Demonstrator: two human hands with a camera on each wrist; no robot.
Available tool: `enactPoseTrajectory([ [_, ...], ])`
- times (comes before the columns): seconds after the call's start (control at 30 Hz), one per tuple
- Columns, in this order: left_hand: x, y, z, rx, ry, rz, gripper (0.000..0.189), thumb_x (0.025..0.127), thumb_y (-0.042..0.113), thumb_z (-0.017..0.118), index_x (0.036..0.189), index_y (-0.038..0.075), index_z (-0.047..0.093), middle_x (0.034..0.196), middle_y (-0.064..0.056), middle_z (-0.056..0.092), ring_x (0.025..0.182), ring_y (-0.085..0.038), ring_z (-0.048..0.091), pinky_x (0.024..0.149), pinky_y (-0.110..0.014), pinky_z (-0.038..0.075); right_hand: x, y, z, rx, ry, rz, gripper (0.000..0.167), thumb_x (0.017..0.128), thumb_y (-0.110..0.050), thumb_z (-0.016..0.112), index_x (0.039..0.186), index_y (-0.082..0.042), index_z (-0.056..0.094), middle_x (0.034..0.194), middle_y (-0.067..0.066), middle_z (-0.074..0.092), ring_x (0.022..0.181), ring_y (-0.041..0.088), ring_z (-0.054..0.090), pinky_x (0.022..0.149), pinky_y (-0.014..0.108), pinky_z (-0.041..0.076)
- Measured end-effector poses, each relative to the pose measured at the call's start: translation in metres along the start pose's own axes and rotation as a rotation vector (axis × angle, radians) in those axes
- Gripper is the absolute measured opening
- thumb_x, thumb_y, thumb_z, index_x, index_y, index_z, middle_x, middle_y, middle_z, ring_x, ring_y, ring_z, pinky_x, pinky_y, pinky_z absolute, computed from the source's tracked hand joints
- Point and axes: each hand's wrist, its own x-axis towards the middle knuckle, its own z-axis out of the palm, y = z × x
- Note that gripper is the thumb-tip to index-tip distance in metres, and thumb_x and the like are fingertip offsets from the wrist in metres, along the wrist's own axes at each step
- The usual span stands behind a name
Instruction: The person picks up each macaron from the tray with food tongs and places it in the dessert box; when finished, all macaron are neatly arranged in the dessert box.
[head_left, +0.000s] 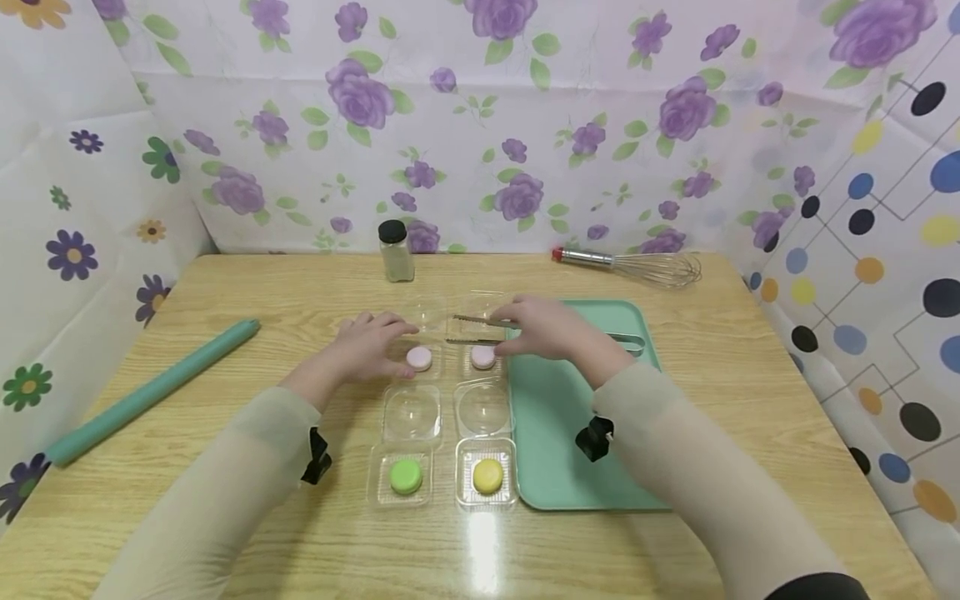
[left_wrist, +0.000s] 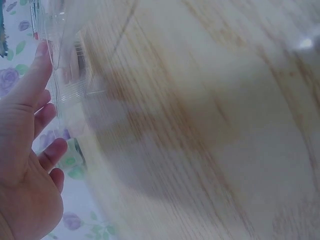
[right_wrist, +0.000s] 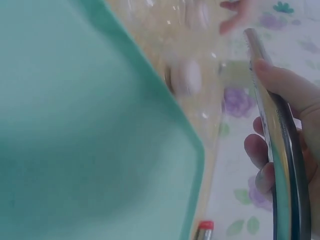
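My right hand (head_left: 543, 327) grips metal tongs (right_wrist: 282, 145), their two arms parted and pointing left over the far right clear plastic box. A pink macaron (head_left: 483, 357) lies in that box, just below the tongs' tips. My left hand (head_left: 365, 346) is beside the far left box, thumb and index finger spread around the side of another pink macaron (head_left: 419, 358). In the left wrist view its index fingertip is at the edge of the clear box (left_wrist: 70, 85). Nearer boxes with raised lids hold a green macaron (head_left: 406, 476) and a yellow macaron (head_left: 487, 476).
A green tray (head_left: 555, 450) lies under my right forearm, right beside the boxes. A green rolling pin (head_left: 153, 390) is at the left. Toward the back wall stand a black-lidded jar (head_left: 396, 252) and a whisk (head_left: 630, 265). Patterned cloth walls border the wooden table.
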Motion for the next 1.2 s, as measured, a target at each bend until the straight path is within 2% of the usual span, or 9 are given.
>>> enactPoseTrajectory([
  [0.23, 0.000, 0.000, -0.001, 0.002, -0.003, -0.004, 0.072, 0.077, 0.049, 0.072, 0.137, 0.015, 0.048, 0.139, -0.011, 0.042, 0.117, -0.039, 0.037, 0.090, -0.055, 0.028, -0.024, 0.026, -0.005, 0.028, 0.039, 0.051, 0.055, 0.084, -0.041, 0.068, 0.133, -0.018, 0.054, 0.117, 0.009, 0.055, 0.097, 0.023, 0.057, 0.079, 0.042, 0.046],
  [0.5, 0.001, 0.002, -0.003, 0.010, -0.010, -0.001, 0.073, 0.077, 0.049, 0.072, 0.137, 0.015, 0.047, 0.139, -0.012, 0.041, 0.119, -0.040, 0.036, 0.091, -0.058, 0.028, -0.050, 0.056, 0.000, 0.070, 0.119, 0.105, 0.058, 0.083, -0.040, 0.070, 0.132, -0.014, 0.054, 0.133, 0.016, 0.049, 0.113, 0.032, 0.052, 0.090, 0.050, 0.042],
  [0.7, 0.003, 0.002, -0.002, 0.009, -0.006, 0.003, 0.073, 0.077, 0.049, 0.072, 0.137, 0.015, 0.047, 0.139, -0.011, 0.042, 0.118, -0.038, 0.036, 0.091, -0.057, 0.028, -0.068, 0.079, 0.005, 0.093, 0.161, 0.129, 0.060, 0.082, -0.039, 0.070, 0.133, -0.012, 0.054, 0.131, 0.016, 0.051, 0.112, 0.031, 0.052, 0.090, 0.049, 0.041],
  [0.93, 0.003, 0.003, -0.002, 0.006, -0.004, 0.005, 0.072, 0.077, 0.049, 0.071, 0.137, 0.016, 0.047, 0.139, -0.011, 0.042, 0.118, -0.038, 0.036, 0.092, -0.057, 0.028, -0.085, 0.099, 0.009, 0.123, 0.199, 0.189, 0.062, 0.082, -0.037, 0.071, 0.134, -0.009, 0.052, 0.124, 0.018, 0.054, 0.102, 0.030, 0.054, 0.084, 0.049, 0.044],
  [1.2, -0.001, 0.003, -0.002, -0.003, -0.005, -0.003, 0.073, 0.077, 0.048, 0.072, 0.138, 0.015, 0.047, 0.140, -0.011, 0.042, 0.118, -0.037, 0.037, 0.092, -0.056, 0.028, -0.099, 0.114, 0.012, 0.131, 0.225, 0.265, 0.068, 0.083, -0.045, 0.068, 0.137, -0.009, 0.048, 0.128, 0.022, 0.051, 0.109, 0.036, 0.052, 0.088, 0.054, 0.041],
])
